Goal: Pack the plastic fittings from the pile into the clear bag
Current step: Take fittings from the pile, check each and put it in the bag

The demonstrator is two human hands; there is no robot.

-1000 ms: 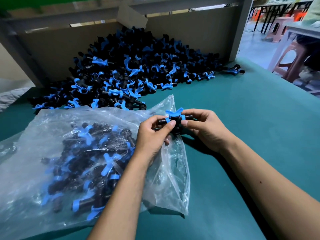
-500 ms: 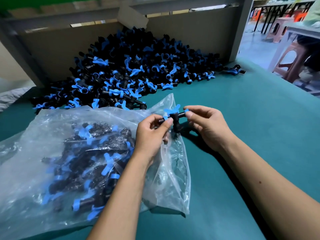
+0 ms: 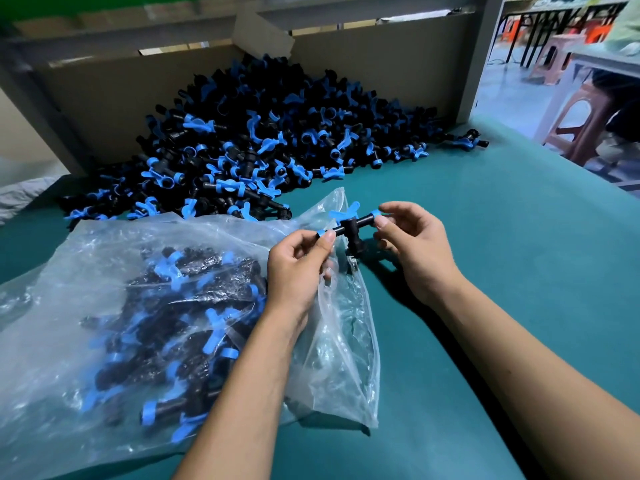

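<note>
Teal table [image 3: 502, 271], stools [image 3: 575, 126] bkgd, both hands [image 3: 356, 258] pinching 1 fitting [image 3: 351, 227]

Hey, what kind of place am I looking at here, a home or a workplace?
Most likely a small factory or packing workshop: a big pile of identical fittings lies on a green work table, a clear bag is partly filled with them, and plastic stools stand by other tables.
</note>
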